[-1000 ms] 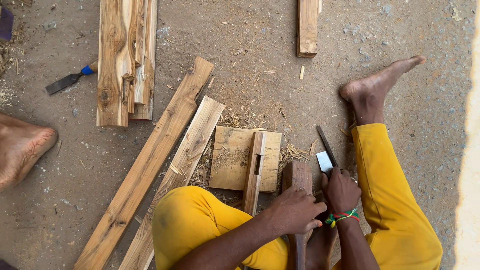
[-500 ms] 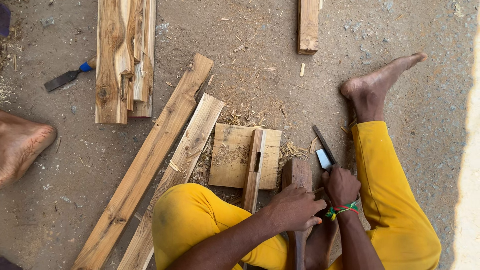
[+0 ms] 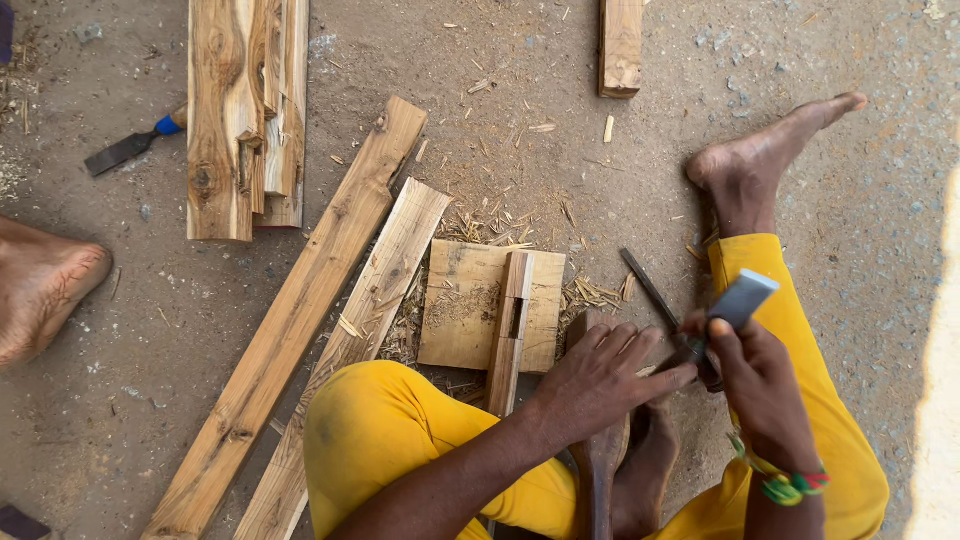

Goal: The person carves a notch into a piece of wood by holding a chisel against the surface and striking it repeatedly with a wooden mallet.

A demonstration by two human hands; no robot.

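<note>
My left hand (image 3: 600,378) lies on a dark wooden piece (image 3: 600,465) wedged between my legs, its fingers pinching the butt of a dark metal chisel (image 3: 650,290) that points up and left. My right hand (image 3: 762,392), with a green and red wristband, grips a hammer whose grey metal head (image 3: 741,298) is raised just right of the chisel. I sit on the dirt floor in yellow trousers, my bare right foot (image 3: 755,165) stretched out ahead.
A square board (image 3: 462,305) with a narrow slat (image 3: 510,330) across it lies by my knee amid wood chips. Two long planks (image 3: 300,310) slant to its left. Stacked planks (image 3: 245,110), a blue-handled chisel (image 3: 130,148), a wood block (image 3: 621,45) and another person's foot (image 3: 45,285) lie further off.
My right hand has swung the hammer up and to the right, away from the chisel. My left hand has stayed on the dark wooden piece.
</note>
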